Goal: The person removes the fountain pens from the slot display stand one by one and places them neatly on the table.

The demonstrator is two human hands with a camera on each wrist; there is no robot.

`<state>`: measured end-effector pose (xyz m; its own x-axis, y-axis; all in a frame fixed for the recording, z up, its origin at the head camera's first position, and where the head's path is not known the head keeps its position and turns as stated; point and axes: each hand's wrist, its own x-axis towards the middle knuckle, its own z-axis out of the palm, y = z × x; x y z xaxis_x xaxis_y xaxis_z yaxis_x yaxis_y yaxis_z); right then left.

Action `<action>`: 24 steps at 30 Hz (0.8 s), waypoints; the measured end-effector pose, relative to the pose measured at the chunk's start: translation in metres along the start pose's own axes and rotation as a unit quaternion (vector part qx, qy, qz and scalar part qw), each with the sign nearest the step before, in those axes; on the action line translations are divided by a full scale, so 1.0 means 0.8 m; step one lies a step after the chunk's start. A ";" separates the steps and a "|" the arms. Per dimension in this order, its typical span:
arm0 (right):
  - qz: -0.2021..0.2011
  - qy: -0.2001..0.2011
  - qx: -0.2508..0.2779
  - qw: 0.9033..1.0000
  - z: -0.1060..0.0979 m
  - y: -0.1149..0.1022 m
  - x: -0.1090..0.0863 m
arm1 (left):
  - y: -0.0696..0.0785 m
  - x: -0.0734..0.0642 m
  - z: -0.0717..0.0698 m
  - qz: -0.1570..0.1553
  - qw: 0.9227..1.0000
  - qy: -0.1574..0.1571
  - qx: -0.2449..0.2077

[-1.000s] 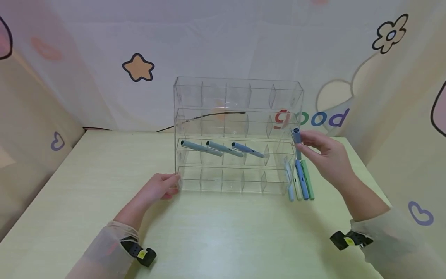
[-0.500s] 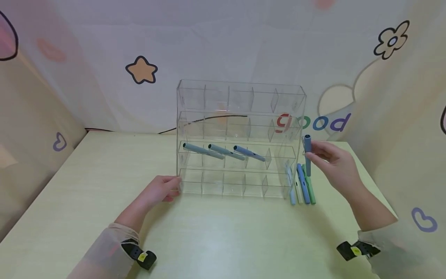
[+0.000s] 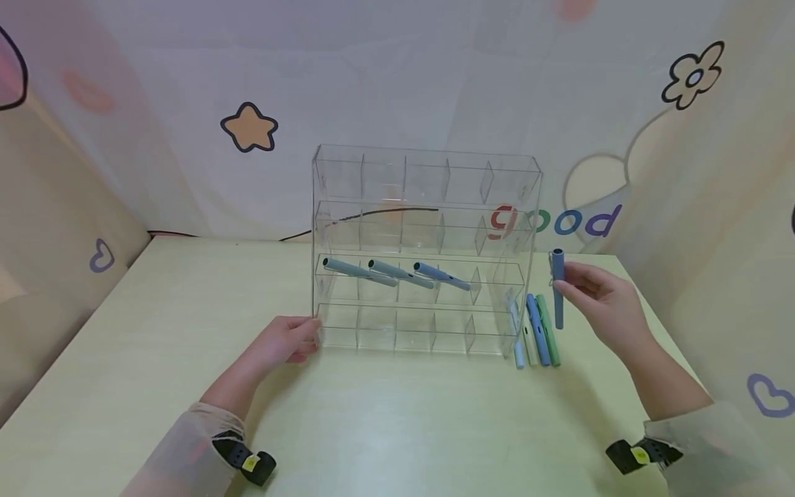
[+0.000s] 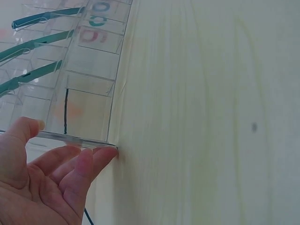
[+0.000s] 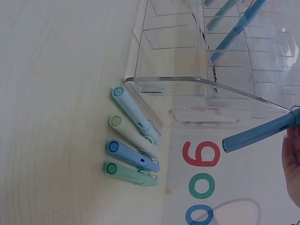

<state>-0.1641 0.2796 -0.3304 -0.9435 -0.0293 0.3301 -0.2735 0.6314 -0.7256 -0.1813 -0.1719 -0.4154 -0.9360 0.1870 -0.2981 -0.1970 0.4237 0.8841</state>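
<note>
A clear acrylic rack (image 3: 426,161) with tiers of divided compartments stands upright on the table. My left hand (image 3: 287,341) grips the rack's lower left edge, thumb on one side and fingers on the other, as the left wrist view shows. Between thumb and fingers of my right hand (image 3: 605,304), a blue pen (image 3: 559,293) is pinched nearly upright, just right of the rack and apart from it. Three pens lie tilted in the second tier from the bottom: a teal pen (image 3: 359,271), another teal pen (image 3: 400,273) and a blue pen (image 3: 442,276).
Beside the rack's right end lie several capped pens: a light blue pen (image 5: 136,110), a whitish pen (image 5: 131,136), a darker blue pen (image 5: 131,155) and a green pen (image 5: 129,174). A printed cloth (image 3: 186,76) hangs behind the table (image 3: 397,428).
My right hand has drawn the blue pen right and down, from the rack's right side to a spot clear of it. The left hand keeps its grip on the rack.
</note>
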 end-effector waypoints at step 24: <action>0.151 -0.078 -0.038 0.985 -0.019 0.087 0.013 | 0.000 -0.001 0.000 0.002 1.000 0.000 0.004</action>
<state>-0.1898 0.3352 -0.3683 -0.9986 0.0534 0.0048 0.0332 0.6863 -0.7265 -0.1805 -0.1721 -0.4151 -0.9367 0.1895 -0.2945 -0.1907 0.4291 0.8829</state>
